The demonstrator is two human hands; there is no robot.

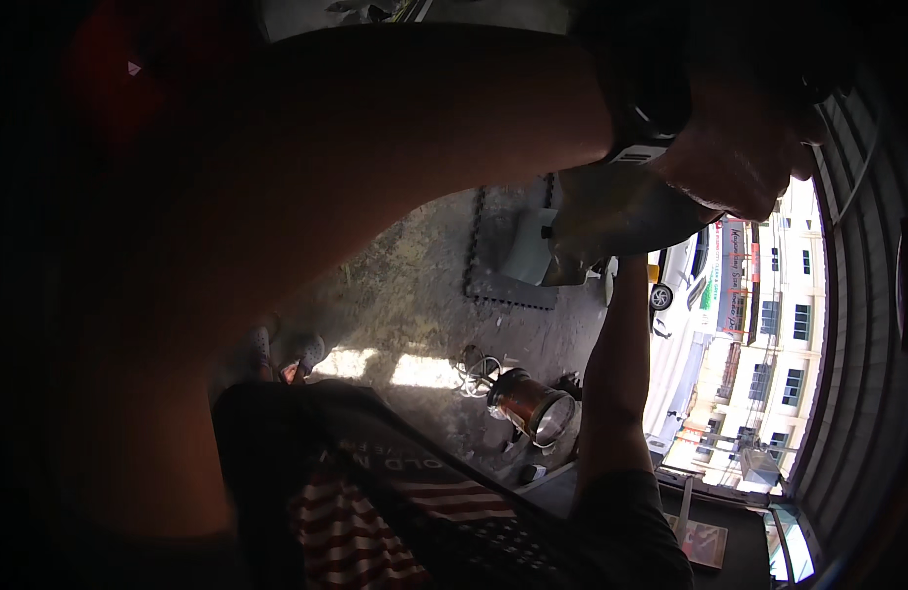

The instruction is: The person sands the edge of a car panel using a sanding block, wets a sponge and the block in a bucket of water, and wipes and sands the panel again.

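My left arm sweeps across the view from the left, very close and dark, with a dark watch [651, 123] on its wrist. Beyond the watch, my left hand [734, 152] is in deep shadow near the upper right, and how its fingers lie cannot be made out. My right forearm [619, 369] reaches up from a dark sleeve at lower right. It ends behind a smooth grey-brown, partly see-through-looking shape [626, 211] below the left wrist, whose kind I cannot tell. That shape hides my right hand.
The scene appears tipped sideways. A copper-coloured drum-shaped object [528, 403] lies near a coiled pale cable [477, 369] on the concrete floor [405, 285]. A dark mat with toothed edges [513, 291] is farther off. A white car [675, 265] and a pale building [798, 295] stand outside.
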